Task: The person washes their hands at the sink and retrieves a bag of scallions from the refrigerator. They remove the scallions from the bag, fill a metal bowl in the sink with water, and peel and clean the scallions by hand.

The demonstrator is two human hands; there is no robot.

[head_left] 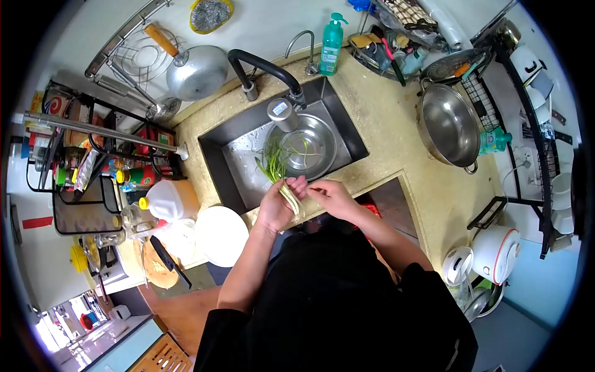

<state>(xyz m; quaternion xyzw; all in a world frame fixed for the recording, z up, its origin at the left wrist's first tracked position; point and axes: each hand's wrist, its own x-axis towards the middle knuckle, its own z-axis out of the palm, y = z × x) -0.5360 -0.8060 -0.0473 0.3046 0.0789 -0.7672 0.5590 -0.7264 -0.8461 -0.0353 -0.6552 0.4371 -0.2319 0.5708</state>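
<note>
A bunch of green onions [277, 173], green leaves up and white stalks down, lies across the palm of my left hand [277, 207], whose fingers curl round it at the sink's front edge. Close to its right is my right hand [328, 196], fingers bent and pinched together near the stalks; whatever they hold is too small to name. Behind both hands is the dark sink [238, 149]. A steel bowl [322, 155] stands in it with water and some loose green strands, under the black faucet [265, 62].
A white round lid or plate [221, 236] and a plastic jug [170, 200] are left of my left arm. A knife [168, 259] rests on a round board [155, 271]. On the right counter sits a large steel wok [449, 123]; a green soap bottle [331, 49] stands behind the sink.
</note>
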